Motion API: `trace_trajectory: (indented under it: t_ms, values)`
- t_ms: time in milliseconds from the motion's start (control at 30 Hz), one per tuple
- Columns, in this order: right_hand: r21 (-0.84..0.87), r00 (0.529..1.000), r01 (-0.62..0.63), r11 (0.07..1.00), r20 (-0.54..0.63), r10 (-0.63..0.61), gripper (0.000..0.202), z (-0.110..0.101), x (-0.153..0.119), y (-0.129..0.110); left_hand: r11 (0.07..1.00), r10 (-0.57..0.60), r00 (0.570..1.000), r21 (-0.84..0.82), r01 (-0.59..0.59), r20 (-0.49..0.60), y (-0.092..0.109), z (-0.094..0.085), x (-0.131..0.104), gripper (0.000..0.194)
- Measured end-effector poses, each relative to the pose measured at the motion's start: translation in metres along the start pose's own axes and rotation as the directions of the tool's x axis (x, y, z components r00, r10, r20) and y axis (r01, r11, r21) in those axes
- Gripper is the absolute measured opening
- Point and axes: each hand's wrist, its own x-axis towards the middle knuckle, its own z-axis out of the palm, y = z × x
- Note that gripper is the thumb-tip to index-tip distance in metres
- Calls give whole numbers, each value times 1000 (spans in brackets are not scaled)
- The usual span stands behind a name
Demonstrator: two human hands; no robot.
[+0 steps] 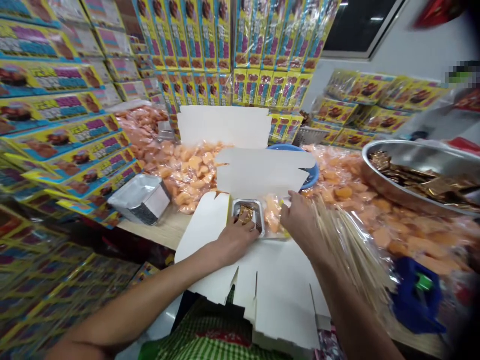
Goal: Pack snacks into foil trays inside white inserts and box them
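Note:
An unfolded white carton (204, 225) lies in front of me, its inner side up and flaps spread. Inside it sit a silver foil tray (262, 210) and a clear bag of orange pieces (272, 214), side by side. My left hand (238, 240) reaches into the tray, its fingers bent on a shiny gold sachet (246, 214). My right hand (300, 217) is closed at the carton's right side, where a yellow edge shows by the fingers. Its fingertips are partly hidden.
Stacked foil trays (140, 197) stand at left, beside walls of yellow printed boxes (56, 80). Bagged orange pieces (191, 170) surround the carton. At right are wooden skewers (348, 250), a blue tape dispenser (416, 295) and a metal bowl (378, 175) of gold sachets. A blue basin (314, 175) stands behind.

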Motion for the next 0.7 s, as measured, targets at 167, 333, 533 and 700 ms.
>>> trace_trajectory:
  t_ms: [167,333,533,700]
  values:
    - [-301,891,421,856,311,-330,44,-8,-7,-6,998,53,997,-18,-54,-58,-8,6,3,36]
    - [-416,873,404,815,441,-208,33,-1,-12,-8,997,58,996,-43,-61,-70,-19,-4,13,34]
    - [-492,919,325,808,367,-146,30,-7,-25,-27,985,160,983,-52,-165,-89,-25,-4,14,35]
    - [-320,895,340,884,398,-200,31,-18,-29,-5,947,202,954,-205,-248,-221,-31,-8,1,35]
